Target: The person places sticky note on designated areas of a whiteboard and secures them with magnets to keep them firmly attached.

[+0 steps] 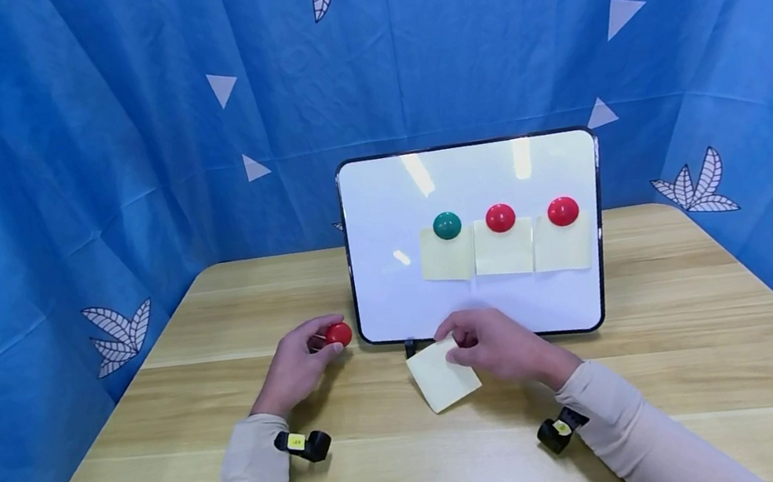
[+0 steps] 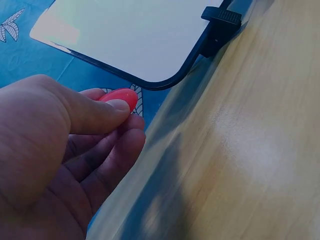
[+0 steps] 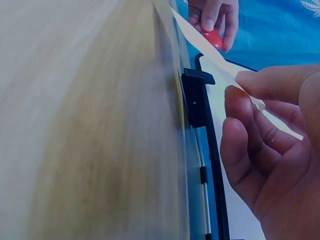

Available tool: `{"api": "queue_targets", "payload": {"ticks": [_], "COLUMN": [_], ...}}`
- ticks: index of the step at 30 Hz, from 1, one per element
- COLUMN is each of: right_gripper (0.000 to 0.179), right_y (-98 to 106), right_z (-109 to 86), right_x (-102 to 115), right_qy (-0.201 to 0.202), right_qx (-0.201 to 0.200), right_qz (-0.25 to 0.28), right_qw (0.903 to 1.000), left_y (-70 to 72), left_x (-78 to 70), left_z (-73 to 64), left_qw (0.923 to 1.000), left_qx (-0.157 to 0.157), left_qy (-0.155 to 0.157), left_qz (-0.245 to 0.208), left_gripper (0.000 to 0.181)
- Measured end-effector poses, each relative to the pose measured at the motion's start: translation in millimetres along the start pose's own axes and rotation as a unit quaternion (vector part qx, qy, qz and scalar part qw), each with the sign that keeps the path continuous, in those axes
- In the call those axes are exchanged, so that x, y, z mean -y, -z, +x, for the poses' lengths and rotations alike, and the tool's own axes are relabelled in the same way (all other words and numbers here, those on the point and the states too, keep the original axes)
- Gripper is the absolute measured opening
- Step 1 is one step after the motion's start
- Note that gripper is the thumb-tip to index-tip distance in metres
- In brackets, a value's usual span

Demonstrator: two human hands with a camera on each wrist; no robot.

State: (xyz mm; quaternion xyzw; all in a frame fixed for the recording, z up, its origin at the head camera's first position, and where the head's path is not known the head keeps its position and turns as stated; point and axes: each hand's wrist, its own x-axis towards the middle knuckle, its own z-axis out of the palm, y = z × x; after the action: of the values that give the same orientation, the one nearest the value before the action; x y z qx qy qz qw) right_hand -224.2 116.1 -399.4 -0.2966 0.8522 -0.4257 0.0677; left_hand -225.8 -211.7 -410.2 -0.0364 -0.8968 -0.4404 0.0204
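Between thumb and fingers, my left hand (image 1: 299,362) pinches a round red magnet (image 1: 338,334), just off the lower left corner of a whiteboard (image 1: 392,274). In the left wrist view the red magnet (image 2: 131,98) shows edge-on by the thumb. My right hand (image 1: 497,344) pinches a pale yellow sticky note (image 1: 443,377) by its upper edge, in front of the board's bottom edge. From the right wrist view, the note (image 3: 200,42) appears nearly edge-on. On the board, a green magnet (image 1: 447,225) and two red magnets (image 1: 500,218) lie over the tops of three more notes (image 1: 503,249) in a row.
The whiteboard leans upright on a wooden table (image 1: 364,480), with a black clip-like foot (image 2: 222,22) at its lower edge. Behind and at both sides hangs a blue curtain (image 1: 478,49) with leaf prints. A small black camera (image 1: 305,443) is strapped to each wrist.
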Motion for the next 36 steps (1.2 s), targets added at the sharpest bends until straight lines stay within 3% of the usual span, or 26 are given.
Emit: {"api": "queue_targets", "payload": {"ticks": [7,28,36], "right_gripper": [0.023,0.023,0.022], "right_y": [1.5,2.7,0.8], "right_z": [0.5,-0.2,0.6], "right_x": [1.0,1.9,3.3], "right_qy": [-0.001,-0.005,0.004], "right_qx": [-0.014,-0.027,-0.031], "right_qz": [0.013,0.036,0.031], "right_qw": [0.9998,0.999,0.999], "left_y": [-1.7,-3.3,-2.4], "left_x": [0.2,-0.1,-1.8], "left_z": [0.7,3.3,2.1], "left_qw": [0.9998,0.9998,0.9992], "left_qx": [-0.001,0.008,-0.004], "left_qy": [0.012,0.003,-0.005], "left_qz": [-0.017,-0.019,-0.039], "left_gripper": [0.045,0.046,0.044]}}
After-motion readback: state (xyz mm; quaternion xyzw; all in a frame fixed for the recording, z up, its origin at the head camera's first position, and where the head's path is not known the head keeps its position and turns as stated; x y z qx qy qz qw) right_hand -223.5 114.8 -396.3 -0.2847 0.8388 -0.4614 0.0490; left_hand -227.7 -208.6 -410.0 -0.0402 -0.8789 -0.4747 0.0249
